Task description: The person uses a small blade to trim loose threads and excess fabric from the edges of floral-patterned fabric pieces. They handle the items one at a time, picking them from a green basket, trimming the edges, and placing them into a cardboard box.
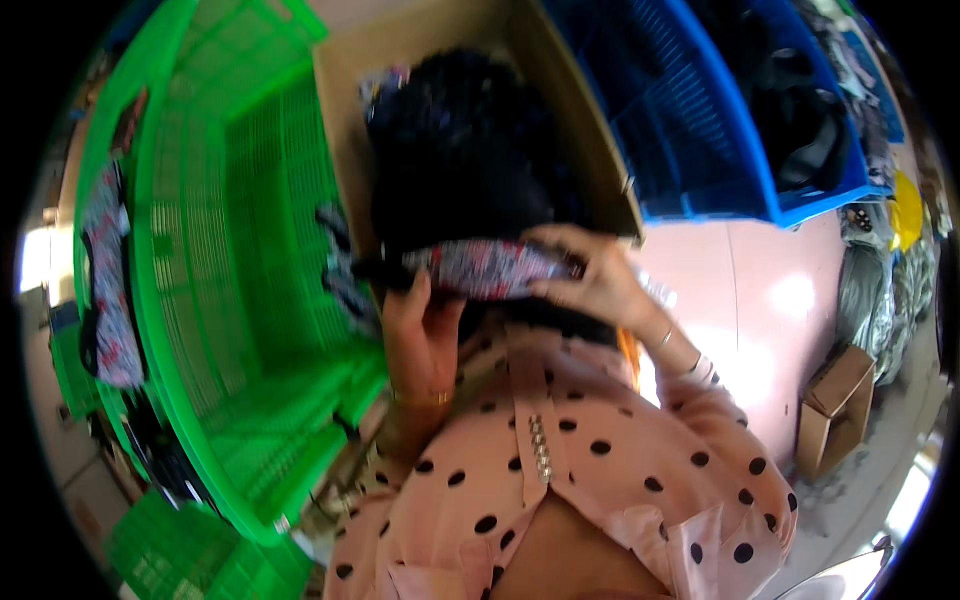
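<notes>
A flower-patterned fabric band in grey, white and red, with black ends, is stretched level in front of my chest. My left hand pinches it near its left end, thumb up against the cloth. With fingers curled round the other end, my right hand grips it from the right. Just beyond the band, a cardboard box holds a heap of dark, black items. A bit of patterned cloth shows at the heap's far left. The exact kind of band is unclear.
A large green plastic crate stands at left, with patterned bands over its outer side. Blue crates with black items stand at far right. Plastic bags and a small carton lie on the pink floor.
</notes>
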`<action>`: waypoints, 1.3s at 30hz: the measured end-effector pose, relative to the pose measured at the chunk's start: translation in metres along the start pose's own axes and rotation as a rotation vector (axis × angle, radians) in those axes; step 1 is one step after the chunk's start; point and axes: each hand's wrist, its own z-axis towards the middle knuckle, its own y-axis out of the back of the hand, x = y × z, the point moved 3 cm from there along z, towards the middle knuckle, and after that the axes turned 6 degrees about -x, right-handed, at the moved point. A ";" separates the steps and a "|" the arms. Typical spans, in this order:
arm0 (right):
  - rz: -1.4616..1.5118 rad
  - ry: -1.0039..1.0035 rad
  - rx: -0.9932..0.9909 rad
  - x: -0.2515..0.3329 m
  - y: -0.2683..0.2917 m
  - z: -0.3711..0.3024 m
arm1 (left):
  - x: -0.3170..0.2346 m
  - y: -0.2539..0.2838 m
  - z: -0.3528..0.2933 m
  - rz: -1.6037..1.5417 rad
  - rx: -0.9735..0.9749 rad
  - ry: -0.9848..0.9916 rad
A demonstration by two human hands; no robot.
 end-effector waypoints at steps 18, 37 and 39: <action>0.135 -0.078 0.008 -0.016 -0.018 -0.014 | 0.006 0.025 -0.004 -0.057 0.069 -0.005; -0.177 -0.187 0.054 -0.031 -0.057 -0.037 | 0.044 -0.006 -0.003 1.604 0.375 -0.983; -0.188 -0.168 0.057 -0.034 -0.057 -0.041 | 0.047 -0.005 0.004 1.588 0.418 -0.979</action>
